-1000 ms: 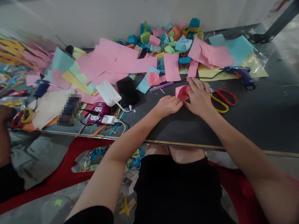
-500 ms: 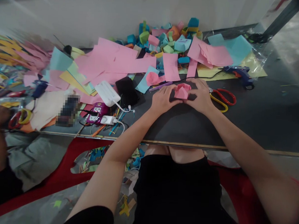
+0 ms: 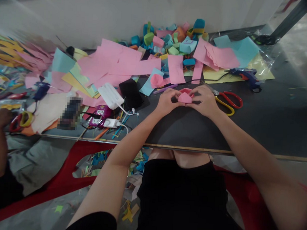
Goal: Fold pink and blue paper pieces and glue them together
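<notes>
Between my two hands is a small folded pink paper box (image 3: 185,97), held low over the dark table. My left hand (image 3: 167,101) pinches its left side with thumb and fingers. On the opposite side, my right hand (image 3: 205,101) grips the box, thumb at the near edge and fingers over the rim. Just right of my right hand lie scissors (image 3: 230,103) with red and yellow handles. A round pink paper piece (image 3: 157,81) and a purple pen-like stick (image 3: 165,89) rest beyond my left hand.
Pink paper sheets (image 3: 120,59) cover the table's back, before a heap of folded paper pieces (image 3: 169,41). A blue glue gun (image 3: 246,76) lies right, its cord running left. Left are a black phone (image 3: 130,93), a white power bank (image 3: 110,95) and another person's hand (image 3: 0,118).
The pink box has tilted between my hands, so its near side now shows as a flat, pointed face. My fingers have shifted slightly around its rim.
</notes>
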Tool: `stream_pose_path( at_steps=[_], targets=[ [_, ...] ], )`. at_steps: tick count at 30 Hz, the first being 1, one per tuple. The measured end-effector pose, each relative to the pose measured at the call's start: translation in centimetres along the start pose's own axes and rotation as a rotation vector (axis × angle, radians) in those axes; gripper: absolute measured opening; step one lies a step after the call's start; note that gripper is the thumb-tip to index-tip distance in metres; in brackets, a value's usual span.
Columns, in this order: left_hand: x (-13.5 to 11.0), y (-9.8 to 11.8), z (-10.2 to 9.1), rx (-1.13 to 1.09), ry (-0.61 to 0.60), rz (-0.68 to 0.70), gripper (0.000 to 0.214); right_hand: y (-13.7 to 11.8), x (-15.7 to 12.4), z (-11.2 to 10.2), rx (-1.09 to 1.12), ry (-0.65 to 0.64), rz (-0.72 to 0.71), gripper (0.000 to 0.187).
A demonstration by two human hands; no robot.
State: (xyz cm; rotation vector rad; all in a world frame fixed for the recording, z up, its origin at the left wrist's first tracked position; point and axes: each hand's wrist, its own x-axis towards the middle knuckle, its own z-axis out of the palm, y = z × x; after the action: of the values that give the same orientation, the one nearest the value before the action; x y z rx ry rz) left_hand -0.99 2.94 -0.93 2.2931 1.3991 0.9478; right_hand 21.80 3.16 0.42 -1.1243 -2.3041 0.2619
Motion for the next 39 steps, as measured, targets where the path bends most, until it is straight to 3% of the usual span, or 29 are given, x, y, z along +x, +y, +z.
stream_pose_path(
  at_steps=[5,8,12,16,19,22,25,28,34,39],
  targets=[
    [0.0,0.0,-0.2,0.207,-0.091,0.222,0.01,-0.3,0.0,-0.2,-0.13,-0.074,0.009,0.024],
    [-0.3,-0.1,-0.3,0.317,-0.189,0.34,0.023,-1.1,-0.2,-0.9,-0.235,-0.182,0.014,0.028],
    [-0.8,-0.3,-0.5,0.388,-0.245,0.385,0.031,-2.0,-0.9,-1.6,-0.362,-0.241,0.069,0.035],
    [-1.1,-0.1,-0.5,0.374,-0.179,0.33,0.03,-1.9,-1.3,-1.2,-0.287,-0.143,0.091,0.039],
    [-1.1,0.3,-0.3,0.262,-0.094,0.187,0.022,-1.4,-1.2,-0.6,-0.103,-0.032,0.12,0.035],
    [-1.1,0.7,-0.4,0.079,-0.075,0.059,0.028,-1.0,-1.1,-0.2,0.122,0.02,0.161,0.037],
    [-1.0,1.0,-0.6,0.007,-0.099,0.004,0.03,-1.0,-1.0,-0.3,0.251,0.005,0.183,0.047],
    [-0.9,1.2,-0.8,0.088,-0.124,-0.003,0.031,-1.0,-0.9,-0.5,0.256,-0.011,0.184,0.051],
    [-0.8,1.1,-0.7,0.234,-0.14,0.097,0.023,-0.6,-0.6,-0.4,0.124,-0.049,0.163,0.039],
    [-0.7,1.3,-0.4,0.161,-0.113,-0.03,0.025,-0.3,-0.6,-0.2,0.24,-0.043,0.19,0.036]
  ],
)
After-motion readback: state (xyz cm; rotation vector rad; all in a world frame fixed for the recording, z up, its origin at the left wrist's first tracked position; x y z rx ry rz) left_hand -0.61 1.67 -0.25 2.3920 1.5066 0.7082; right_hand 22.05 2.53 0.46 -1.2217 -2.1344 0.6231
